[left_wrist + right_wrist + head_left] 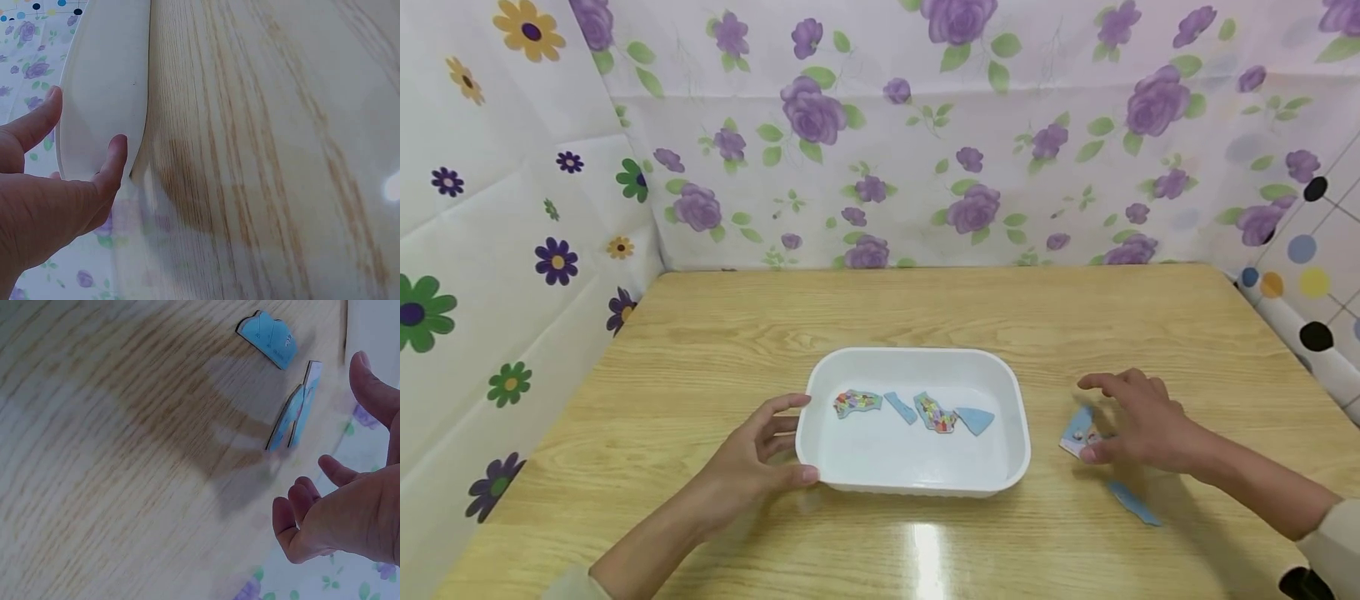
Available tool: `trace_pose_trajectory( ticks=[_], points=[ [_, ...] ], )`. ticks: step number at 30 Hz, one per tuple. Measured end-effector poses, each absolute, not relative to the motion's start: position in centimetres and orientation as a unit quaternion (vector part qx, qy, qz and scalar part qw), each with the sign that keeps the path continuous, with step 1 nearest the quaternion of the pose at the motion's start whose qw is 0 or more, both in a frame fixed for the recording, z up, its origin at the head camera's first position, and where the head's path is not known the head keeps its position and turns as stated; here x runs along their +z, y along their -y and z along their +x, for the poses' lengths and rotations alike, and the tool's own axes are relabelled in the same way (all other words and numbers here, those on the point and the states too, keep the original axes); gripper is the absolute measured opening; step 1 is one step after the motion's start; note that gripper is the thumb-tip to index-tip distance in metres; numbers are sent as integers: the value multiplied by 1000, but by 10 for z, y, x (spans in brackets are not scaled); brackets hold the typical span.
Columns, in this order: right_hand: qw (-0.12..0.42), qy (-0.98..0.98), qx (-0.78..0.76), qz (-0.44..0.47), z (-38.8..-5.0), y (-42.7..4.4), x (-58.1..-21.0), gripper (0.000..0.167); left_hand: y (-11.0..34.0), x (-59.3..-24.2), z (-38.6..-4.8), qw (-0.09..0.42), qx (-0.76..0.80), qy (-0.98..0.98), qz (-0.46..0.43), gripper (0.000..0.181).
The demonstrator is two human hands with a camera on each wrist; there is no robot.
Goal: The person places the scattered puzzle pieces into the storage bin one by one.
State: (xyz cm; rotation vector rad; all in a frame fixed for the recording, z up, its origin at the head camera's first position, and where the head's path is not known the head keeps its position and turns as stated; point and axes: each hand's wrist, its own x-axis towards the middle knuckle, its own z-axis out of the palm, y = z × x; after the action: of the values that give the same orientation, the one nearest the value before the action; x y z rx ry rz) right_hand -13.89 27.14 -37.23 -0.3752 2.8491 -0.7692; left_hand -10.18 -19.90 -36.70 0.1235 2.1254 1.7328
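Note:
A white plastic tub (917,467) stands on the table, with my left hand (756,462) against its left end. In the left wrist view the fingers touch the tub's outer wall (103,81) and are fairly straight and spread. My right hand (1150,425) hovers with parted fingers over a blue and white jigsaw piece (1077,429), partly hidden by it. A thin blue jigsaw piece (1133,503) lies nearer me. In the right wrist view two pieces (294,415) overlap or lie close, apart from another blue piece (267,339); the right hand (344,512) holds nothing.
Inside the tub lie several flat pieces: a multicoloured piece (857,402), a blue strip (901,407), another multicoloured piece (936,414) and a blue wedge (976,419). The wooden table (737,317) ends at a flowered cloth (910,183) behind.

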Motion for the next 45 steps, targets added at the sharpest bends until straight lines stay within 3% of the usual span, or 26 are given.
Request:
trace_pose_trajectory(
  ticks=[16, 45],
  points=[
    [52, -964, -236, -113, -132, -270, -395, 84, 199, -366, -101, 197, 616, -761, 45, 82],
    [-10, -954, -231, -189, -135, -271, -401, 68, 199, -367, -101, 195, 614, -764, 41, 83]
  ],
)
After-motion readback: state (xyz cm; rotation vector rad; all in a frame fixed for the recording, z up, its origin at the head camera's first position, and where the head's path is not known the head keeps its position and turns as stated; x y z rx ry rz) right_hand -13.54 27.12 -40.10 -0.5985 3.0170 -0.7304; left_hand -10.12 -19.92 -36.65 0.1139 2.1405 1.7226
